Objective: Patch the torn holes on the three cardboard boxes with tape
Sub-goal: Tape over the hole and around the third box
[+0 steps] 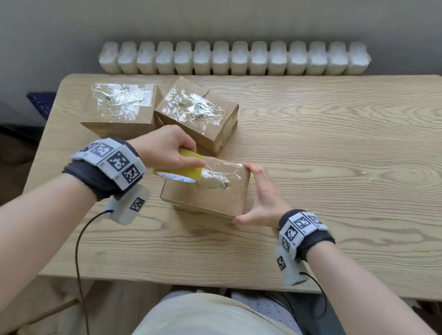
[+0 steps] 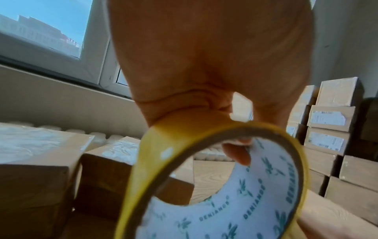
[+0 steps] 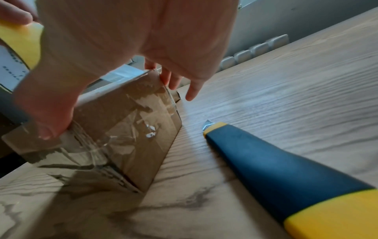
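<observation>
The near cardboard box point(image 1: 212, 200) lies in front of me with a torn hole point(image 1: 224, 185) in its top. A strip of clear tape point(image 1: 222, 167) runs along the far part of that top. My left hand point(image 1: 168, 150) grips a yellow tape roll point(image 1: 186, 167) that rests on the box's left far corner. In the left wrist view the tape roll point(image 2: 139, 177) hangs from my left hand point(image 2: 204, 64). My right hand point(image 1: 258, 196) clamps the box's right end, thumb at the near corner and fingers at the far one. The right wrist view shows my right hand point(image 3: 122, 40) on that box point(image 3: 122, 137).
Two more boxes, left point(image 1: 119, 108) and right point(image 1: 197, 113), stand behind on the wooden table point(image 1: 320, 148), their tops covered in crinkled clear tape. A blue and yellow utility knife point(image 3: 286, 169) lies beside my right wrist, blade tip out. Stacked boxes point(image 2: 327, 137) stand beyond the table; a radiator point(image 1: 235, 58) lines its far edge.
</observation>
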Available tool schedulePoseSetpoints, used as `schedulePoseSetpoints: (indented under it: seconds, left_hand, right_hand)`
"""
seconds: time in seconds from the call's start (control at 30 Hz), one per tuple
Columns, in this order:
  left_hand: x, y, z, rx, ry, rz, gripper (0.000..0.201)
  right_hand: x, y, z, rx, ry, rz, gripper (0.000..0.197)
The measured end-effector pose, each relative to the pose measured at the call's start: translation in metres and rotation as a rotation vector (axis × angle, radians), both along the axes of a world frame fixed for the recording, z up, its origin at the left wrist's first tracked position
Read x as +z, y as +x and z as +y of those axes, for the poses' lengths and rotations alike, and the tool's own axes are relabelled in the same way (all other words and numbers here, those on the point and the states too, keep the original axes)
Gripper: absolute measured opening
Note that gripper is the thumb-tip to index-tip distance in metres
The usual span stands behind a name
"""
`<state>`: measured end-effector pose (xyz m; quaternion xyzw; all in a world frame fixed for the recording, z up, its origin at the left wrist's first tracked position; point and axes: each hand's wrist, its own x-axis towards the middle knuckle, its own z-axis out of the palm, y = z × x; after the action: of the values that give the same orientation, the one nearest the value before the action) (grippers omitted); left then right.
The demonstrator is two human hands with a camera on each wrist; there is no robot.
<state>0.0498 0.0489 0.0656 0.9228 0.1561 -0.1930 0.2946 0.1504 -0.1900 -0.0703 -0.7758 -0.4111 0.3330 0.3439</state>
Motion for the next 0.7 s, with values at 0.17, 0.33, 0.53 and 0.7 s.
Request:
schedulePoseSetpoints:
  seconds: [0.17, 0.33, 0.53, 0.7]
  left_hand:
    - [-0.01, -0.011, 0.002, 0.02, 0.113, 0.113, 0.043]
    - [-0.018, -0.008, 0.003, 0.034, 0.167, 0.164, 0.044]
    - [-0.017, -0.01, -0.001, 0.016, 0.079, 0.086, 0.031]
    - [-0.017, -0.008, -0.003, -0.01, 0.084, 0.097, 0.029]
  right_hand:
    - [0.004, 0.007, 0.002, 0.076, -0.035, -0.045, 0.126]
    - [0.011, 0.011, 0.003, 0.109, -0.089, -0.042, 0.127]
    - [0.012, 0.012, -0.011, 0.071, -0.266, -0.035, 0.145]
    - [0.005, 0.014, -0.032, -0.11, -0.476, -0.19, 0.108]
